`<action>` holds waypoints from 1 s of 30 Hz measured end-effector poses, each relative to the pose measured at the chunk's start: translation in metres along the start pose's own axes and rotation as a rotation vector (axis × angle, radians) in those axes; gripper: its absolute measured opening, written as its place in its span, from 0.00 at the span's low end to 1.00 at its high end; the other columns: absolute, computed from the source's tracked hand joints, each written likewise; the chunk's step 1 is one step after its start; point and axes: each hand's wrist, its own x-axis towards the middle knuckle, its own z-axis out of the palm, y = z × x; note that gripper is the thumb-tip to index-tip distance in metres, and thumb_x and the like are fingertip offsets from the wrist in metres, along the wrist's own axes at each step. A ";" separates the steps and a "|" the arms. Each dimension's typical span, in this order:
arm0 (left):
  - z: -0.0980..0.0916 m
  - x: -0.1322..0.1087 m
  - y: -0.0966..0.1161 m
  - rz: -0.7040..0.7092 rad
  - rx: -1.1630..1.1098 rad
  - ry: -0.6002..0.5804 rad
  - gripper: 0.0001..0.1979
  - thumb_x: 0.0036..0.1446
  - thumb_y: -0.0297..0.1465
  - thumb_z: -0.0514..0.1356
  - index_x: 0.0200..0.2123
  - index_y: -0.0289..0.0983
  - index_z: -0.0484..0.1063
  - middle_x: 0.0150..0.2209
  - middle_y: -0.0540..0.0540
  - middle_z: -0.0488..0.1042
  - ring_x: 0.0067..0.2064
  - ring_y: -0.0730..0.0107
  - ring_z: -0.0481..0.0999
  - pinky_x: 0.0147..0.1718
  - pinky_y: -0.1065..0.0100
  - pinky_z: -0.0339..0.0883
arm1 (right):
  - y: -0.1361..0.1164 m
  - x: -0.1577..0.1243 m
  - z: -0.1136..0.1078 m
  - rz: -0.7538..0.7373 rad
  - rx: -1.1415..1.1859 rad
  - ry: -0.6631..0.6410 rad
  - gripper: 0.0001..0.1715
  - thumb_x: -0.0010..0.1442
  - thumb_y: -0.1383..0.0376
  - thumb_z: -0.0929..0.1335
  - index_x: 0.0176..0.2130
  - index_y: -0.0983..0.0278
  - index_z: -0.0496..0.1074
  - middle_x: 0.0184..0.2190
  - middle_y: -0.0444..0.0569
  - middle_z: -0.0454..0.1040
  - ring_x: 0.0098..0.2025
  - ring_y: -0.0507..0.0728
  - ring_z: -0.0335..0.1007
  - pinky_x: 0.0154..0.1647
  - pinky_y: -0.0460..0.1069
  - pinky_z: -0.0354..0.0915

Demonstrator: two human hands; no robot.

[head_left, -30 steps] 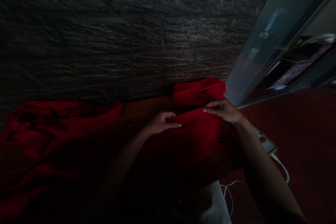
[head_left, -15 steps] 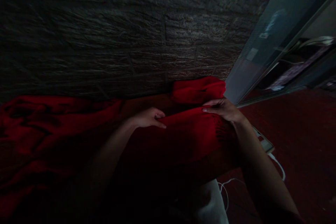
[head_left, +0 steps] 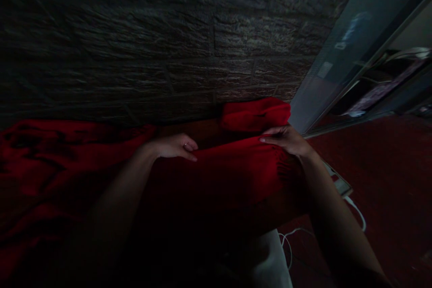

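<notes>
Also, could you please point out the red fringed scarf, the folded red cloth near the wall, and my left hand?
Red fringed scarf [head_left: 236,168]: head view, middle of its visible face.
Folded red cloth [head_left: 251,119]: head view, its near side.
Left hand [head_left: 173,146]: head view, middle of the hand.

At the far side the stone wall [head_left: 168,45] stops any reach past the wooden table [head_left: 194,129]. A folded red bundle [head_left: 256,114] at far right crowds the right hand [head_left: 286,139]; heaped red cloth [head_left: 79,148] blocks the left. Between the left hand [head_left: 173,146] and right hand, air over the fringed red cloth [head_left: 229,168] lies open. Beyond the right arm, red floor [head_left: 391,162] gives room
</notes>
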 end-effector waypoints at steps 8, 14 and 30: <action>0.010 0.009 0.007 0.018 0.066 0.008 0.18 0.48 0.48 0.65 0.32 0.39 0.79 0.34 0.47 0.79 0.35 0.62 0.76 0.32 0.72 0.61 | 0.000 0.003 0.003 -0.052 0.000 -0.026 0.21 0.45 0.51 0.78 0.34 0.63 0.80 0.34 0.47 0.80 0.34 0.53 0.73 0.41 0.49 0.69; 0.026 0.023 0.009 0.081 0.051 0.054 0.20 0.50 0.50 0.62 0.28 0.38 0.78 0.31 0.47 0.78 0.33 0.65 0.74 0.31 0.72 0.60 | 0.003 0.005 0.002 -0.122 -0.030 -0.069 0.21 0.48 0.52 0.77 0.36 0.64 0.80 0.36 0.47 0.79 0.35 0.53 0.72 0.40 0.48 0.67; 0.016 0.019 -0.009 0.062 -0.005 -0.025 0.24 0.52 0.52 0.62 0.35 0.35 0.75 0.37 0.46 0.77 0.38 0.63 0.74 0.36 0.70 0.62 | 0.004 0.007 0.002 -0.070 0.012 -0.002 0.24 0.45 0.49 0.78 0.32 0.65 0.80 0.31 0.46 0.78 0.31 0.52 0.69 0.35 0.47 0.65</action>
